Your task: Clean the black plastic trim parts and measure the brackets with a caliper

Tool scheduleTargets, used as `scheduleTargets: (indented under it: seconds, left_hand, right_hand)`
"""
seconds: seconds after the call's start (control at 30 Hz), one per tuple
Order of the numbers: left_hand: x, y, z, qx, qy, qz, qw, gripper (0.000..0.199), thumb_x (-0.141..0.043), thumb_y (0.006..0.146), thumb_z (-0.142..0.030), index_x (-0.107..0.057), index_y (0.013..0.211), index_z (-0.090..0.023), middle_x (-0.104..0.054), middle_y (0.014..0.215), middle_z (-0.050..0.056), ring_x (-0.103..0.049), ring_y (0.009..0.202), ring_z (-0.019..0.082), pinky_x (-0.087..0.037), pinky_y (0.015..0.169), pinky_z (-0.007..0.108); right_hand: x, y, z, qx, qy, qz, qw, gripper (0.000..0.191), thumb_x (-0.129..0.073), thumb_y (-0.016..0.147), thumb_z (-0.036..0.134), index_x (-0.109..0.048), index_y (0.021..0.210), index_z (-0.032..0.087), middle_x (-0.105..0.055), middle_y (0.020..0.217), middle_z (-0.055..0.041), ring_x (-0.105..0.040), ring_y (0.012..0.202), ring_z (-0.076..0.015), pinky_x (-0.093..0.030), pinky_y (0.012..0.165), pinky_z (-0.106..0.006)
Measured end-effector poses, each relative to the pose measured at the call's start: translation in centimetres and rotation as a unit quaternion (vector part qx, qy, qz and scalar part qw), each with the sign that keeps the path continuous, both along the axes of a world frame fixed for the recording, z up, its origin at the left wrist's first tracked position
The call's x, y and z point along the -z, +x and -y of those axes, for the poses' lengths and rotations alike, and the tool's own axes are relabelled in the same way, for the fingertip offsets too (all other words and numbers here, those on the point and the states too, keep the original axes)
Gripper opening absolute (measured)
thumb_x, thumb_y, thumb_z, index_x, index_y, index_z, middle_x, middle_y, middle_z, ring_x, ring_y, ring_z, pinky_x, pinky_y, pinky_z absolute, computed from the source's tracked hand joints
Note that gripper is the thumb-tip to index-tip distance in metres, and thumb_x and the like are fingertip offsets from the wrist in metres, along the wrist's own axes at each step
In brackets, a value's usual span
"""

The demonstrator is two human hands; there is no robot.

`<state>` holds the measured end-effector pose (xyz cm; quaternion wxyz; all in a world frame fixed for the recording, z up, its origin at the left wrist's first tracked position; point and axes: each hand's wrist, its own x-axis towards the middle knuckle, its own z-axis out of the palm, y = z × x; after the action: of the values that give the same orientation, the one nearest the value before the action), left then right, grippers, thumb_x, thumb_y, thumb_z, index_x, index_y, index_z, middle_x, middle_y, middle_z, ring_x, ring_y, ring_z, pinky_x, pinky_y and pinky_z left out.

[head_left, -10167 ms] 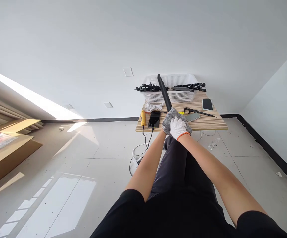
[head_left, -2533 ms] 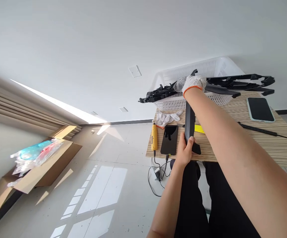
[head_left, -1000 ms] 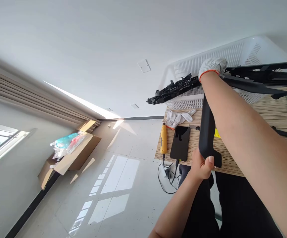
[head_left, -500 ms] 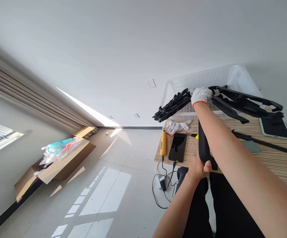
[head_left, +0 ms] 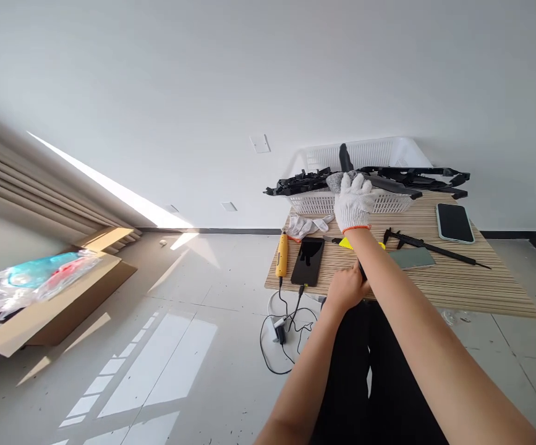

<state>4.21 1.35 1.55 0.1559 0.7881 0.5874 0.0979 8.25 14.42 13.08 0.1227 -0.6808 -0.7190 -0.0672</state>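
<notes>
The gloved right hand [head_left: 353, 201] clenches the upper part of a long black trim piece [head_left: 343, 158] over the table [head_left: 457, 284], while the bare left hand [head_left: 345, 288] grasps its lower end; both grips are best kept firm. At 12 o'clock, the white basket [head_left: 365, 199] holds other black plastic parts [head_left: 416, 176]

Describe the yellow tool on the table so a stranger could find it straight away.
Start at the striped wooden table against the white wall and go to its near left corner. There the yellow handheld tool lies lengthwise beside a black phone, a dark cord running off its near end toward the floor. It is the only all-yellow, pen-shaped thing there; the white glove beyond it is limp cloth.
</notes>
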Motion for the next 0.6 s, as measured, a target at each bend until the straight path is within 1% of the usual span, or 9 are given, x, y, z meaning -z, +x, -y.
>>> scheduleTargets:
  seconds: [0.07,0.13,0.2,0.27,0.37,0.43,0.5,0.57,0.6]
  left_hand:
    - [-0.1,-0.1,0.0,0.005,-0.003,0.006,1.000,0.037,-0.044,0.098,-0.043,-0.064,0.109,-0.014,-0.074,0.093,0.013,-0.070,0.081,0.029,-0.042,0.065,0.032]
    - [0.0,-0.2,-0.1,0.010,-0.006,0.010,1.000,0.030,-0.048,0.095,-0.039,-0.067,0.098,-0.016,-0.073,0.088,0.012,-0.069,0.078,0.029,-0.039,0.063,0.032]
    - [0.2,-0.2,-0.1,0.011,-0.009,0.013,1.000,0.026,-0.050,0.092,-0.035,-0.068,0.090,-0.017,-0.071,0.080,0.012,-0.067,0.072,0.028,-0.036,0.061,0.032]
    - [0.4,-0.1,-0.2,0.010,-0.009,0.019,1.000,0.025,-0.051,0.091,-0.034,-0.068,0.085,-0.016,-0.069,0.076,0.012,-0.065,0.069,0.028,-0.033,0.059,0.032]
    - [0.7,0.1,-0.2,0.005,-0.002,0.031,0.999,0.028,-0.050,0.092,-0.037,-0.067,0.082,-0.016,-0.070,0.078,0.013,-0.065,0.069,0.028,-0.030,0.058,0.033]
    - [0.7,0.0,-0.1,-0.002,0.001,0.036,0.999,0.029,-0.050,0.093,-0.038,-0.066,0.083,-0.017,-0.070,0.079,0.013,-0.065,0.070,0.027,-0.029,0.059,0.032]
    - [0.6,-0.4,0.0,-0.013,0.002,0.058,0.998,0.027,-0.051,0.092,-0.041,-0.064,0.086,-0.017,-0.070,0.078,0.010,-0.065,0.070,0.026,-0.030,0.059,0.031]
    - [0.5,-0.9,0.2,-0.023,-0.004,0.125,0.992,0.028,-0.057,0.089,-0.046,-0.062,0.093,-0.019,-0.070,0.078,0.006,-0.066,0.069,0.023,-0.033,0.059,0.029]
    - [0.5,-1.1,0.3,-0.025,-0.008,0.166,0.986,0.032,-0.062,0.086,-0.049,-0.061,0.098,-0.019,-0.071,0.079,0.004,-0.066,0.069,0.023,-0.034,0.059,0.028]
  right_hand:
    - [1.2,0.0,0.7,0.014,0.036,-0.010,0.999,0.065,-0.032,0.099,0.034,-0.021,0.163,0.023,-0.024,0.161,-0.0229,-0.034,0.132,-0.0415,-0.043,0.091,-0.055]
    - [2.2,-0.2,0.9,0.015,0.062,-0.017,0.998,0.063,-0.031,0.099,0.027,-0.026,0.161,0.025,-0.025,0.162,-0.0213,-0.036,0.132,-0.0404,-0.045,0.088,-0.052]
    - [2.9,-0.4,0.9,0.016,0.060,-0.022,0.998,0.063,-0.029,0.098,0.019,-0.027,0.161,0.027,-0.026,0.161,-0.0216,-0.041,0.127,-0.0388,-0.046,0.085,-0.050]
    - [3.3,-0.4,0.8,0.024,0.057,-0.026,0.998,0.066,-0.027,0.097,0.015,-0.026,0.161,0.030,-0.029,0.159,-0.0218,-0.046,0.120,-0.0367,-0.047,0.082,-0.049]
    - [3.3,-0.4,0.7,0.035,0.066,-0.034,0.997,0.067,-0.028,0.097,0.015,-0.025,0.161,0.035,-0.033,0.154,-0.0213,-0.051,0.112,-0.0345,-0.048,0.080,-0.049]
    - [3.0,-0.6,0.5,0.048,0.059,-0.044,0.996,0.067,-0.032,0.098,0.017,-0.023,0.161,0.037,-0.039,0.146,-0.0220,-0.054,0.108,-0.0338,-0.049,0.077,-0.048]
    - [2.5,-0.9,0.1,0.071,0.036,-0.059,0.995,0.068,-0.036,0.098,0.020,-0.021,0.162,0.035,-0.045,0.136,-0.0229,-0.058,0.102,-0.0334,-0.050,0.073,-0.046]
    - [1.8,-1.3,-0.5,0.091,0.016,-0.063,0.994,0.070,-0.040,0.096,0.021,-0.020,0.163,0.030,-0.046,0.132,-0.0244,-0.061,0.096,-0.0322,-0.051,0.068,-0.044]
    - [1.4,-1.4,-0.7,0.096,0.011,-0.056,0.994,0.072,-0.043,0.095,0.020,-0.021,0.163,0.026,-0.046,0.133,-0.0255,-0.062,0.094,-0.0316,-0.051,0.066,-0.042]
